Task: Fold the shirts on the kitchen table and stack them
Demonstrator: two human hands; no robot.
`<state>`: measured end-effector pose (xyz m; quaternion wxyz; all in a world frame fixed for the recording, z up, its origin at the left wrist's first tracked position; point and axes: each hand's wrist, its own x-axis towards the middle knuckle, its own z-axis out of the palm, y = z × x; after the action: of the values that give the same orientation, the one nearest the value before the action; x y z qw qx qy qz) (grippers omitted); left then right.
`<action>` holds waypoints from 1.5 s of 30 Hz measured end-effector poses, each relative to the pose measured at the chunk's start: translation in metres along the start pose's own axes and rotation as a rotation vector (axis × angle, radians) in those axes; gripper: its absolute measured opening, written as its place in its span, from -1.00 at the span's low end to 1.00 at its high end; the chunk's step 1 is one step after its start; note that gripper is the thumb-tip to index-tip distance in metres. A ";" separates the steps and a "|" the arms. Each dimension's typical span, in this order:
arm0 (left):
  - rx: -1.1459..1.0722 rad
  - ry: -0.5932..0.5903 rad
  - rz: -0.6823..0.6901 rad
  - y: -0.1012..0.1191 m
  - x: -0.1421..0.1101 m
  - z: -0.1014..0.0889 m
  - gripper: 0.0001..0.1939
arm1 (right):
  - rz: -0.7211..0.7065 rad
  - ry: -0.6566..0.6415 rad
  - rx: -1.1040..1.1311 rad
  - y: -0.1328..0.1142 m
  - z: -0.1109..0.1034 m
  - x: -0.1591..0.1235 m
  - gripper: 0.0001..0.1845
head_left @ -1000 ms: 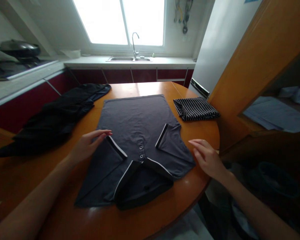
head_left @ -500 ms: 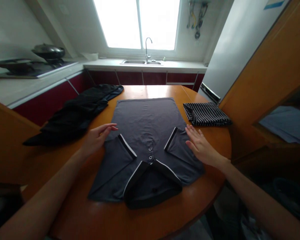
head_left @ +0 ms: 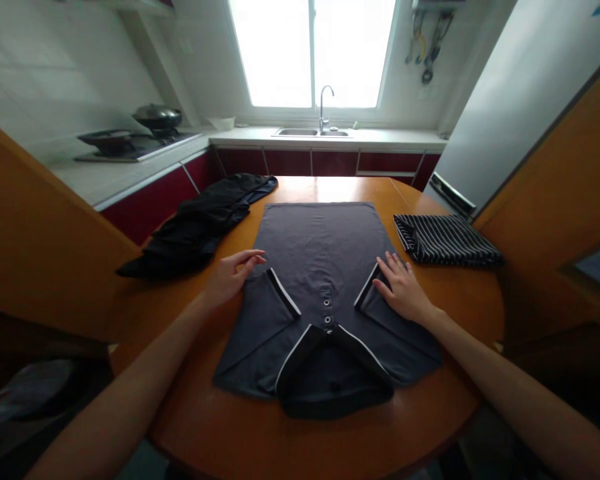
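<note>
A dark grey polo shirt (head_left: 320, 253) with white-trimmed collar and sleeves lies flat on a round wooden table (head_left: 325, 440), collar toward me, both sleeves folded inward. My left hand (head_left: 233, 277) rests open at the shirt's left edge, fingers stretched toward the folded left sleeve. Fingers spread, my right hand (head_left: 403, 290) lies flat on the folded right sleeve.
A heap of black clothing (head_left: 200, 223) lies at the table's left. A folded black-and-white striped garment (head_left: 445, 240) sits at the right. Behind are a counter with sink (head_left: 313, 132), a stove with pans (head_left: 130, 137), a fridge (head_left: 505, 120) and wooden panels.
My right hand moved in from beside the shirt and now lies flat on the right sleeve. The left hand stays at the left edge. The view shifted left and back.
</note>
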<state>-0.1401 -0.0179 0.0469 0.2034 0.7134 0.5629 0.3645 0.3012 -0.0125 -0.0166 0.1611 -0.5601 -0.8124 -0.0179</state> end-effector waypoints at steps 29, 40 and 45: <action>-0.044 0.274 -0.043 -0.008 0.002 -0.005 -0.58 | -0.049 -0.080 0.033 0.004 0.007 -0.007 -0.24; -0.132 0.379 -0.107 -0.019 0.000 -0.012 -0.64 | 0.001 -0.032 0.197 0.028 0.020 -0.001 -0.23; -0.071 0.335 -0.131 -0.017 0.001 -0.013 -0.63 | 0.155 0.246 0.439 0.036 -0.008 0.007 -0.42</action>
<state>-0.1611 -0.0142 0.0440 0.1550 0.5969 0.6208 0.4841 0.3334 0.0058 -0.0127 0.3773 -0.5658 -0.7259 0.1029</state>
